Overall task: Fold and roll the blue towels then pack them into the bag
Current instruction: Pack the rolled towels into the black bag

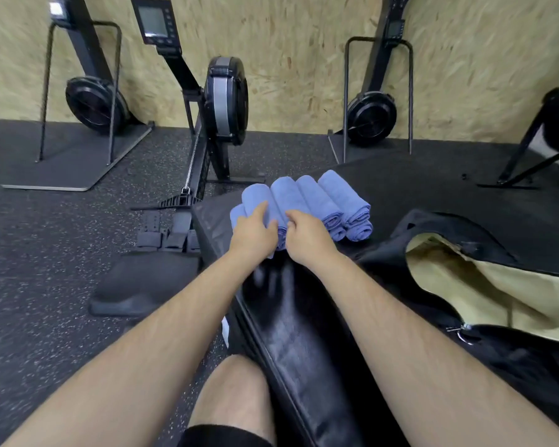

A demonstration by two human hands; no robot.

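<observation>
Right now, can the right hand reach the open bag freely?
Probably yes. The bag lies open just to the right of the right hand, and nothing stands between them. The hand is at the towels, though, so it seems busy there first.

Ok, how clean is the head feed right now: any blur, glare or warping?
Head view: motion blur smears the wall and rowing machine up top; the rolled blue towels, left hand and right hand are fairly sharp; wide-angle warping bends the edges; glare streaks the black bench.
</observation>
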